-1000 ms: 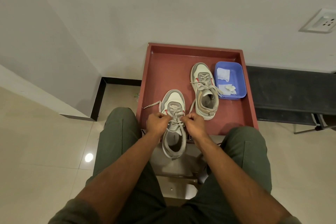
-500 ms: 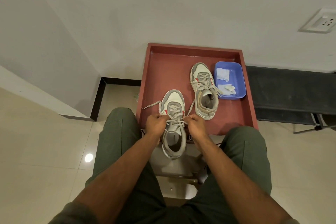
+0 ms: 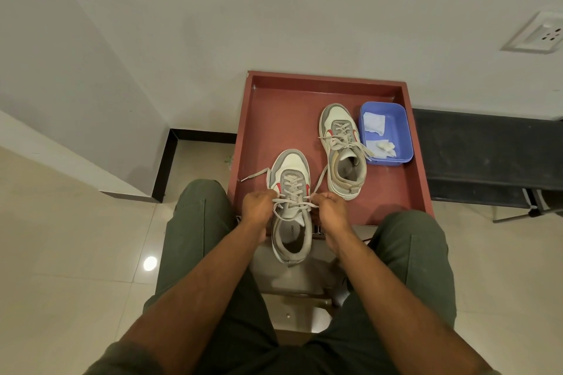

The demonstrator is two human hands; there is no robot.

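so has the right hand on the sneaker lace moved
Yes, slightly rightward: the right hand, pinching the grey lace, is nearer the red square tray's right wall than before.

Blue tub (image 3: 399,131) of white cloths (image 3: 374,122) in red tray (image 3: 283,119); wall socket (image 3: 540,35)

The near shoe (image 3: 291,163), at the tray's (image 3: 280,119) near edge, is showing a white toe and tongue, grey overlays, a red flash on each side of the eyelets and a grey lining. Its laces (image 3: 293,189) are showing pale beige. The far shoe (image 3: 336,116), towards the right edge, is carrying the same white, grey and red scheme, with a tan collar. The tray is showing plain reddish brown. The tub (image 3: 402,143), by the far right corner, is showing solid blue; the cloths (image 3: 374,122) in it are showing white. The trousers (image 3: 192,237) are showing dark olive green. The floor (image 3: 61,268) is showing glossy cream tiles; the skirting (image 3: 166,167) is showing black.
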